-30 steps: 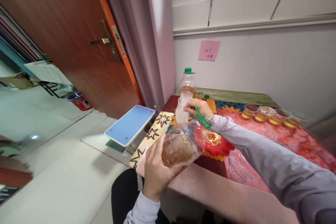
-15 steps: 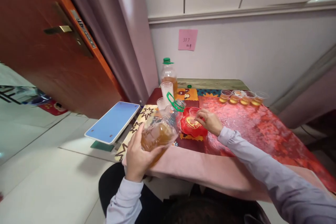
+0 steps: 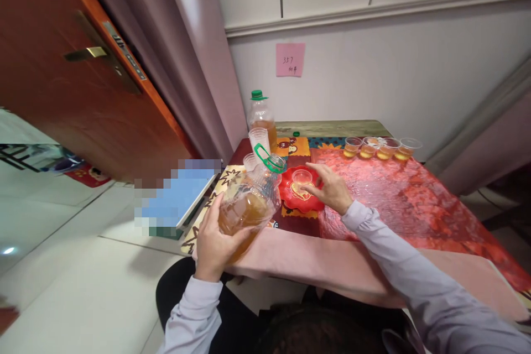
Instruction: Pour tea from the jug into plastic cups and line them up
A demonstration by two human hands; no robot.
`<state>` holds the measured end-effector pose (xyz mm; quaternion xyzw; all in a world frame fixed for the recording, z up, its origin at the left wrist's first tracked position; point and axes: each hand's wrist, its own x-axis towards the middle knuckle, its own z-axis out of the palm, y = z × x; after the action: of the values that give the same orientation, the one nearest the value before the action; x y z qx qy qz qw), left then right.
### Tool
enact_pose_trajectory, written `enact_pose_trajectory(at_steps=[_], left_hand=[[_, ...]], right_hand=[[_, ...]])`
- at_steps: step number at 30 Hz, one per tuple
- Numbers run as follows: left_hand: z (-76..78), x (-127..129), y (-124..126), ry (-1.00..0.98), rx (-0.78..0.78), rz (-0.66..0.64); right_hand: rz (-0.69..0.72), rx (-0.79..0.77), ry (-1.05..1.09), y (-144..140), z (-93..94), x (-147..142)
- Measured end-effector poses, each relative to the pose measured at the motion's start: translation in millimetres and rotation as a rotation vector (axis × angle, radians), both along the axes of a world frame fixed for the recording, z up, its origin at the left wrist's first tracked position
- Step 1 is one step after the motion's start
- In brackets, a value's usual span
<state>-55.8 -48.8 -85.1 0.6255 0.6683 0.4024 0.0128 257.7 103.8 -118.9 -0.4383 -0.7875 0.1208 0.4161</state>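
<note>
My left hand [image 3: 215, 246] is wrapped round a clear plastic bottle [image 3: 246, 211] of amber liquid. The bottle leans to the right, its uncapped mouth with a green carry ring [image 3: 269, 159] pointing up and away. A clear plastic cup [image 3: 302, 178] stands on a red scalloped plate [image 3: 305, 206]; no liquid shows in it. Beside the cup, my right hand [image 3: 329, 187] has its thumb and fingers spread apart, holding nothing. Behind the tilted bottle are stacked clear cups [image 3: 258, 137], partly hidden by it.
A second bottle [image 3: 263, 127] with a green cap stands at the back left. Several cups of amber liquid [image 3: 384, 149] line the back right of the red-covered table [image 3: 394, 204]. A small green cap [image 3: 296, 134] lies near the wall. A blue-topped stand [image 3: 178, 193] is left of the table.
My right hand has let go of the clear cup, and its fingers have spread. The cup now rests on the red plate. My left hand still holds the tilted bottle.
</note>
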Motion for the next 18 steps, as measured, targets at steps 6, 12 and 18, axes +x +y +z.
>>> enact_pose_trajectory(at_steps=[6, 12, 18], left_hand=[[0.0, 1.4, 5.3, 0.029, -0.059, 0.030], [6.7, 8.4, 11.7, 0.066, -0.119, -0.006], [14.7, 12.9, 19.9, 0.037, -0.162, -0.012]], right_hand=[[0.275, -0.406, 0.642, -62.7, -14.4, -69.3], [0.535, -0.581, 0.698, -90.0, -46.8, -125.6], [0.641, -0.649, 0.821, -77.8, -48.9, -117.8]])
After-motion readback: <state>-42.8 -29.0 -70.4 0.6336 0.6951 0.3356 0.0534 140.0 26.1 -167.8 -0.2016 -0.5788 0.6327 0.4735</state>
